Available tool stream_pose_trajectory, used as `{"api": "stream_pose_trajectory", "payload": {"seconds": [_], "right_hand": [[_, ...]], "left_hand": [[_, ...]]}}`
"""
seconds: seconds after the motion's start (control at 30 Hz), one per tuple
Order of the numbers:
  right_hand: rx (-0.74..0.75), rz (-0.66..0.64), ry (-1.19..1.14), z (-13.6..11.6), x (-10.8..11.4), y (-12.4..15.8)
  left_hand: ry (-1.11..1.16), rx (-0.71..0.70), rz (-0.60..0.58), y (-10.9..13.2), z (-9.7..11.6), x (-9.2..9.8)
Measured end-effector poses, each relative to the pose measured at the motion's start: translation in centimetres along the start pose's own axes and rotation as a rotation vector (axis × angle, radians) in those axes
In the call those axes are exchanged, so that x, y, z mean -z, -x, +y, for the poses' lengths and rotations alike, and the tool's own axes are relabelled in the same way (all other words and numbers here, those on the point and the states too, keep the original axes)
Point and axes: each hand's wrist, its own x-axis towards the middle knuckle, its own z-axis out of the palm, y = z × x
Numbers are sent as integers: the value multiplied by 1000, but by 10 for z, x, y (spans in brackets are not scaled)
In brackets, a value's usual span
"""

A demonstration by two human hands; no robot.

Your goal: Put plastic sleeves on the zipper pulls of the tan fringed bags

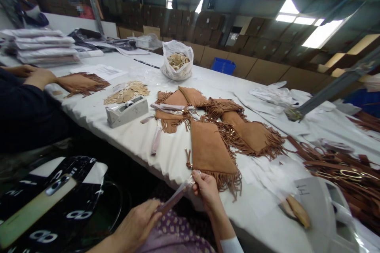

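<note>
A narrow brown strap in clear plastic wrap (175, 197) stretches between my two hands at the table's front edge. My left hand (138, 221) is closed around its lower end. The upper end, near a metal clasp, is pinched by the fingers of my right hand (208, 190). Just beyond my right hand lies a brown fringed pouch (209, 146) with a zipper pull at its left corner. More fringed pouches (249, 130) are heaped behind it. Another wrapped strap (156, 140) lies to the left, by a grey tape dispenser (127, 111).
Tan tags (127, 91) lie in a pile behind the dispenser, with a white bag of tags (177, 63) farther back. At right are a second dispenser (323, 209) and brown straps (353, 174). A co-worker's hands (41, 77) touch a pouch at left. A phone (38, 209) rests below.
</note>
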Motion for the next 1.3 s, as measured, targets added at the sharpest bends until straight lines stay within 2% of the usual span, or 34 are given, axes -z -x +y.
{"api": "stream_pose_trajectory", "payload": {"seconds": [0.13,0.23,0.3,0.4,0.47,0.7,0.87,0.97,1.03,1.1,1.13,1.17,1.23,1.27,1.3], "right_hand": [[20,-72,7,-4,3,3],[1,-102,-25,-6,6,4],[-14,-116,-56,-5,7,4],[-14,-118,-91,-3,8,4],[-3,-108,-92,-1,8,4],[23,-125,-40,0,10,1],[66,-133,20,1,7,6],[101,-64,49,0,0,17],[120,13,77,-2,7,24],[162,140,125,-6,35,35],[193,242,159,-8,58,46],[244,399,207,-11,86,59],[301,810,312,-17,155,93],[307,1032,352,-20,191,111],[288,1197,405,-23,225,128]], "left_hand": [[274,258,83,-54,22,6],[529,287,-3,-94,38,-11],[613,306,-70,-108,44,-28],[710,437,-190,-110,47,-51],[756,524,-239,-106,48,-59],[815,604,-121,-104,51,-55],[952,627,-159,-101,50,-54],[894,597,-164,-94,45,-59],[833,573,-149,-92,38,-63],[815,603,-162,-92,29,-68],[814,620,-191,-92,26,-69],[810,629,-203,-92,23,-71],[805,640,-208,-92,21,-73],[801,643,-202,-92,21,-74],[796,650,-196,-92,21,-75]]}}
